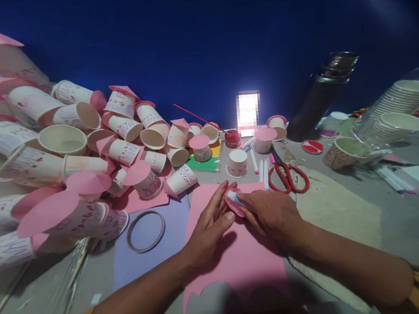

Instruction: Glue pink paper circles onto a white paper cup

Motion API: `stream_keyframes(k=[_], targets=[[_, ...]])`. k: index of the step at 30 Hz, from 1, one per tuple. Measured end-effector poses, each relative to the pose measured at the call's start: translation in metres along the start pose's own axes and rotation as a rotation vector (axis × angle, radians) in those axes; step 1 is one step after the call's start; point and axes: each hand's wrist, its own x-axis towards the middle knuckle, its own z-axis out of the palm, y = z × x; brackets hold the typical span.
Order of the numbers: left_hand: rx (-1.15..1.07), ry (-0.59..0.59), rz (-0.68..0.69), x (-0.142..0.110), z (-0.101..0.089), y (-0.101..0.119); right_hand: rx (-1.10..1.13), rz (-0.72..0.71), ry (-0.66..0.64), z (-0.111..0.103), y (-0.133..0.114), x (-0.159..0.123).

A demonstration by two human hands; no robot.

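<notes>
My left hand point(214, 220) supports a small rounded pink paper piece point(235, 208) between its fingers and thumb. My right hand point(270, 209) is closed around a small white-and-blue tube point(237, 199), its tip against the pink paper; most of the tube is hidden by the fingers. Both hands are above a large pink paper sheet point(234, 255) with scalloped cuts along its near edge. Beyond them, an upside-down paper cup point(237, 163) stands on the table. Red-handled scissors point(288, 173) lie past my right hand.
Decorated paper cups with pink paper tops point(123, 151) are heaped at left. A grey ring point(146, 231) lies on purple paper point(131, 263). White markers point(263, 172) and an open red paint pot point(232, 138) are behind. A dark flask point(320, 96) and stacked cups point(389, 115) stand at right.
</notes>
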Motion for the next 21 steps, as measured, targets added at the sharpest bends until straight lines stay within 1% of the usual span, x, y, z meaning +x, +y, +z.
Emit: stream_keyframes(k=[5, 8, 10, 13, 16, 18, 21], targets=[[0.112, -0.056, 0.103, -0.003, 0.000, -0.004, 0.072, 0.068, 0.024, 0.004, 0.004, 0.000], [0.082, -0.025, 0.137, 0.000, -0.003, -0.002, 0.080, 0.064, 0.073, 0.004, 0.003, 0.002], [0.019, 0.030, 0.117, 0.003, -0.005, 0.001, 0.064, 0.029, 0.086, 0.002, 0.001, 0.002], [-0.062, 0.103, 0.021, 0.007, -0.004, 0.006, 0.030, -0.014, 0.066, 0.000, -0.003, 0.003], [-0.148, 0.172, -0.055, 0.010, -0.001, 0.007, 0.070, -0.028, 0.057, 0.001, -0.001, 0.003], [-0.128, 0.224, -0.068, 0.012, -0.002, 0.006, 0.138, 0.016, 0.079, 0.002, 0.004, 0.003], [0.057, 0.263, -0.046, 0.016, -0.010, 0.006, 0.213, 0.133, 0.131, 0.003, 0.011, 0.003]])
